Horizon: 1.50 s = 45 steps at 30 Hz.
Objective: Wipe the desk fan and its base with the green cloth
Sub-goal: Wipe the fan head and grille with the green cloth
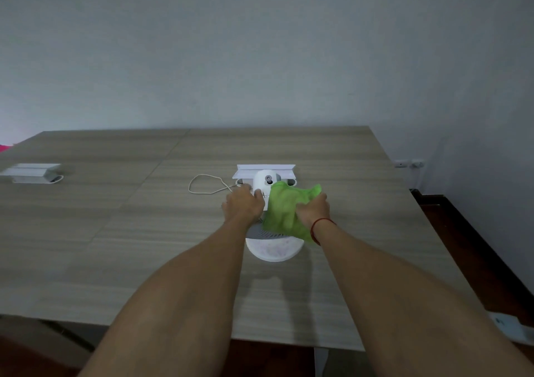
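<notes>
Pale grey-blue wall, plain and matte, fills the upper half of the head view, above a broad counter point(115, 232) of streaked grey-brown wood-grain laminate. Near the middle of the counter stands the desk fan point(267, 184), smooth white plastic with a rounded motor housing, a grey ribbed grille below it and a glossy round base point(273, 249) at 6 o'clock of the housing. A thin white cord point(202, 184) loops away at 9 o'clock. The green cloth point(284, 210), thin and crumpled, drapes over the fan's right side. The right hand point(313, 209) has its fingers closed into a bunch of the cloth, the fabric spilling out at 11 o'clock. The left hand point(244, 203) has its fingers curled over the fan's left side, steadying it. A white rectangular box point(31, 173) lies far off at 9 o'clock.
</notes>
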Tool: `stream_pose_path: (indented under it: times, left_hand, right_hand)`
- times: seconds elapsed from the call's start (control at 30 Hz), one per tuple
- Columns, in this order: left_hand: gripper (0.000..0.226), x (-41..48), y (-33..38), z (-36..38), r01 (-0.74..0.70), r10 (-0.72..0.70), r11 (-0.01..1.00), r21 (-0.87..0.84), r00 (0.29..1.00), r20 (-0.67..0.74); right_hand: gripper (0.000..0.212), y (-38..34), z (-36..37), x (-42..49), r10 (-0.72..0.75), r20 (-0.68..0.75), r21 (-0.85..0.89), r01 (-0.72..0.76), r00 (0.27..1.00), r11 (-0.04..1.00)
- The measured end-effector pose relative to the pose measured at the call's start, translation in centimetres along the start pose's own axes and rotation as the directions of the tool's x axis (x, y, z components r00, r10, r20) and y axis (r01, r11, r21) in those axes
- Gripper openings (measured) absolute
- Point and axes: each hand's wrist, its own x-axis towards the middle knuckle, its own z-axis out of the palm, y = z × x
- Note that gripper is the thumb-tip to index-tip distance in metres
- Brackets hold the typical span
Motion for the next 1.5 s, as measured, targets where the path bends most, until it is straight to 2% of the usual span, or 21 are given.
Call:
stream_pose_path:
  times: [0.07, 0.17, 0.27, 0.4, 0.47, 0.57, 0.67, 0.77, 0.83, 0.9, 0.97, 1.03, 1.1, 1.17, 1.23, 1.37, 1.5]
  left_hand:
    - [0.040, 0.4, -0.6, 0.5, -0.037, 0.035, 0.999, 0.021, 0.995, 0.089]
    - [0.039, 1.0, -1.2, 0.9, -0.100, 0.100, 0.995, -0.004, 0.989, 0.113]
    - [0.038, 1.3, -1.5, 1.1, -0.149, 0.154, 0.988, -0.051, 0.980, 0.125]
    - [0.041, 2.1, -2.3, 1.2, -0.210, 0.219, 0.974, -0.089, 0.970, 0.103]
    - [0.039, 2.5, -2.8, 1.3, -0.253, 0.262, 0.962, -0.104, 0.961, 0.085]
    - [0.037, 2.8, -3.3, 1.7, -0.275, 0.283, 0.953, -0.129, 0.958, 0.048]
    - [0.039, 3.0, -3.4, 2.1, -0.272, 0.279, 0.954, -0.123, 0.960, 0.040]
    - [0.043, 3.3, -3.5, 2.1, -0.254, 0.261, 0.961, -0.112, 0.964, 0.052]
    - [0.043, 3.5, -3.6, 2.0, -0.257, 0.263, 0.961, -0.105, 0.963, 0.052]
    - [0.042, 3.5, -3.6, 2.1, -0.262, 0.269, 0.959, -0.105, 0.962, 0.053]
    - [0.039, 3.3, -3.4, 2.4, -0.270, 0.275, 0.957, -0.106, 0.961, 0.034]
    - [0.037, 3.2, -3.2, 2.5, -0.261, 0.263, 0.959, -0.113, 0.965, 0.009]
    - [0.037, 3.2, -3.1, 2.4, -0.250, 0.251, 0.961, -0.120, 0.968, -0.003]
    - [0.038, 3.5, -3.0, 2.2, -0.239, 0.241, 0.962, -0.129, 0.971, -0.003]
    - [0.038, 3.8, -3.0, 2.1, -0.230, 0.233, 0.964, -0.133, 0.972, 0.009]
    - [0.038, 4.2, -2.9, 1.7, -0.227, 0.236, 0.967, -0.113, 0.969, 0.074]
    - [0.044, 4.0, -3.3, 1.5, -0.217, 0.229, 0.970, -0.110, 0.967, 0.111]
  right_hand:
    - [0.061, -0.1, 0.5, 0.1, 0.003, -0.043, 0.007, -0.002, 0.999, 1.000]
    - [0.067, -0.1, 1.2, 0.1, -0.039, -0.065, -0.043, 0.036, 0.997, 0.998]
    - [0.063, 0.1, 2.1, -0.1, -0.161, 0.004, -0.108, 0.161, 0.987, 0.981]
    - [0.072, 0.7, 3.5, 0.5, -0.271, 0.153, -0.213, 0.299, 0.950, 0.930]
    - [0.072, 1.3, 4.1, 1.1, -0.319, 0.158, -0.280, 0.352, 0.934, 0.893]
    - [0.060, 2.1, 5.1, 1.7, -0.386, 0.090, -0.314, 0.394, 0.918, 0.864]
    - [0.049, 2.3, 5.8, 2.2, -0.420, -0.075, -0.173, 0.403, 0.905, 0.899]
    - [0.044, 2.4, 5.9, 3.0, -0.328, -0.193, 0.015, 0.337, 0.925, 0.941]
    - [0.043, 3.0, 5.4, 3.9, -0.122, -0.186, 0.152, 0.151, 0.975, 0.977]
    - [0.044, 3.6, 5.1, 4.2, 0.100, -0.141, 0.257, -0.061, 0.985, 0.965]
    - [0.044, 3.5, 5.6, 3.8, 0.145, -0.167, 0.298, -0.091, 0.975, 0.950]
    - [0.041, 2.6, 6.5, 3.1, 0.078, -0.249, 0.307, 0.002, 0.965, 0.952]
    - [0.041, 1.6, 7.2, 2.5, -0.050, -0.309, 0.236, 0.127, 0.950, 0.963]
    - [0.040, 1.0, 7.4, 2.1, -0.194, -0.321, 0.115, 0.242, 0.927, 0.963]
    - [0.044, 0.5, 7.4, 1.8, -0.282, -0.285, 0.009, 0.296, 0.916, 0.955]
    - [0.051, 1.0, 7.4, 1.7, -0.350, -0.183, -0.077, 0.342, 0.919, 0.937]
    - [0.052, 1.2, 6.8, 2.9, -0.305, -0.140, -0.065, 0.299, 0.942, 0.952]
